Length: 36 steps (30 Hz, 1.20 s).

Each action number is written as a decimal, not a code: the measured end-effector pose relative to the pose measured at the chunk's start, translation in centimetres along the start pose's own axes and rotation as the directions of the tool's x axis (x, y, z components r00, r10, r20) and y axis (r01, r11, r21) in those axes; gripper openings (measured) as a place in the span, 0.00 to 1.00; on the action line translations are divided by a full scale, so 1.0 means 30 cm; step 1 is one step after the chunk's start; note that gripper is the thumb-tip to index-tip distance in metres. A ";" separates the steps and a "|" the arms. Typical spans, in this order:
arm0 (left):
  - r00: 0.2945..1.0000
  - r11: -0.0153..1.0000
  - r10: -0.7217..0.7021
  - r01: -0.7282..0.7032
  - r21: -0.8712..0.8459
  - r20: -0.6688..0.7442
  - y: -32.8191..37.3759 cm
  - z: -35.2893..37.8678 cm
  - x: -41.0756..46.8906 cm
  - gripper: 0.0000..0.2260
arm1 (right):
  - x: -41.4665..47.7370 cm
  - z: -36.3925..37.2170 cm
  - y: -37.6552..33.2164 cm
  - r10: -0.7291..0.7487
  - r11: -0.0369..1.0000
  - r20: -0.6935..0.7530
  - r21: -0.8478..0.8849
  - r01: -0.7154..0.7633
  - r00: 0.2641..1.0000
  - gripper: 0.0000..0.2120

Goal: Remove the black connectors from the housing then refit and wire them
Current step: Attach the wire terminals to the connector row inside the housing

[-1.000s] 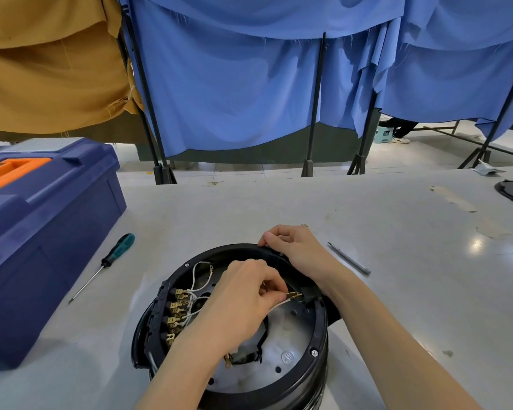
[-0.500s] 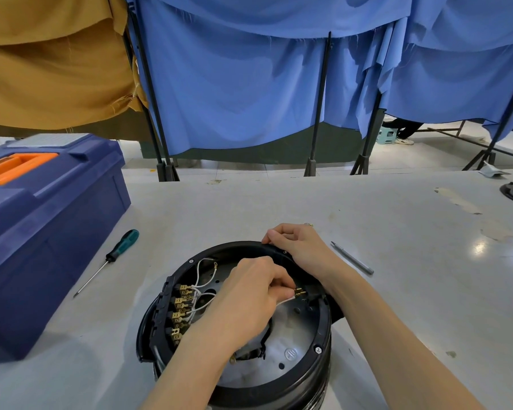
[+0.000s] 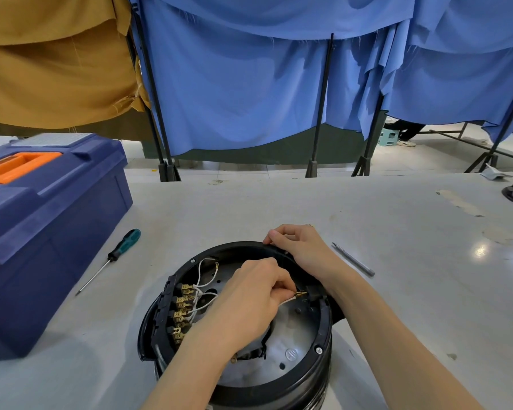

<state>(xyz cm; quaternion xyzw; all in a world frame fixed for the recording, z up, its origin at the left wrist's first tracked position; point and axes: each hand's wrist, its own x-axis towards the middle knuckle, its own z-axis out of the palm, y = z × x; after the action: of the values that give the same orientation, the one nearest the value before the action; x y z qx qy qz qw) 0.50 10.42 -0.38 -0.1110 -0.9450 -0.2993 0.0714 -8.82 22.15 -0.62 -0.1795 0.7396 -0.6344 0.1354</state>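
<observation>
The left hand is pinching a terminal at a black connector, the right hand gripping the housing rim (wiring seemingly partway; one wire lying loose).

Blue curtains behind pale table

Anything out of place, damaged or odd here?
Nothing damaged or spilled. One loose white wire near the far rim of the housing ends in a ring terminal seemingly attached to nothing, which fits unfinished rewiring. The table has worn patches on the right.
</observation>
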 end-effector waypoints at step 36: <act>0.997 0.993 0.036 -0.044 0.110 0.071 0.018 -0.007 0.009 0.08 | 0.001 0.004 0.000 0.002 1.000 -0.024 0.014 -0.002 1.000 0.12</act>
<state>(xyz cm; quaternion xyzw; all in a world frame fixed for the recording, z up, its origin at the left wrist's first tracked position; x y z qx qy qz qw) 0.38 10.77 0.14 -0.1360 -0.9597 -0.2407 0.0509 -8.80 22.02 -0.64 -0.1700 0.7368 -0.6417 0.1284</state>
